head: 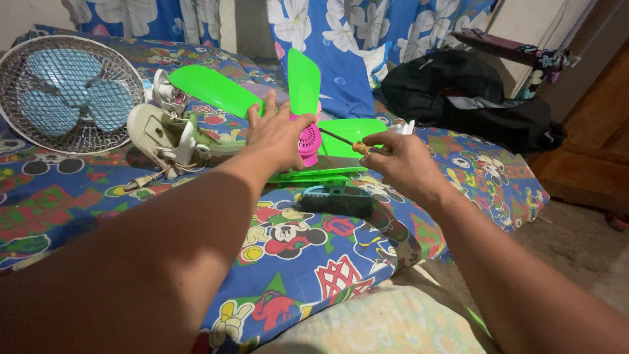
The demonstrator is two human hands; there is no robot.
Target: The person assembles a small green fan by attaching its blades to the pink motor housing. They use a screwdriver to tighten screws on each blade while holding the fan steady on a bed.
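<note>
At the bottom of the frame I see a pale patterned cushion [386, 324], and above it the cartoon-print bedsheet [308, 255] spreading across the whole middle. A small dark rectangular box [334, 200] lies on the sheet just below centre, near both of my hands.

My left hand [278, 134] lies spread flat, palm down, pressing on the pink hub [309, 141] of the green fan blade set [288, 98] at the centre of the frame. My right hand [403, 160], right of centre, pinches the yellow handle of a screwdriver [347, 143], whose thin shaft points left at the pink hub.

Left of the blades lies a white fan motor housing [164, 134] with its cord trailing over the sheet. In the upper left a round wire fan guard [69, 92] with pale blue blades inside rests tilted. A black bag [472, 98] sits at the upper right, before a blue floral curtain [367, 33].
</note>
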